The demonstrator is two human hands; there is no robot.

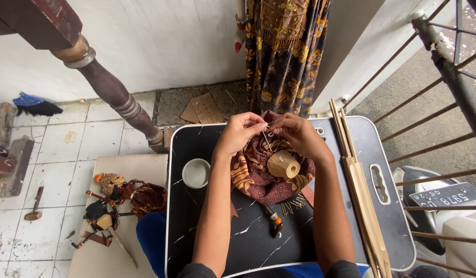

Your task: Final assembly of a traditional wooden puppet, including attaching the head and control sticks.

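Both hands pinch thread over batik cloth.
Left hand (241, 128) and right hand (294, 131) fingertips closed on thin thread (267, 140); thread spool (283, 164) lies on batik cloth (253, 177), long axis pointing lower right.

Probably a home porch workshop: tiled floor (52, 149), railing (444, 92), wooden puppets (112, 198)

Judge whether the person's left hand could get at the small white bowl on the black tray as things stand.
Probably yes. The white bowl sits open on the black tray just beside the left forearm, nothing over it. But the left hand is pinching thread at the patterned cloth and would have to let go.
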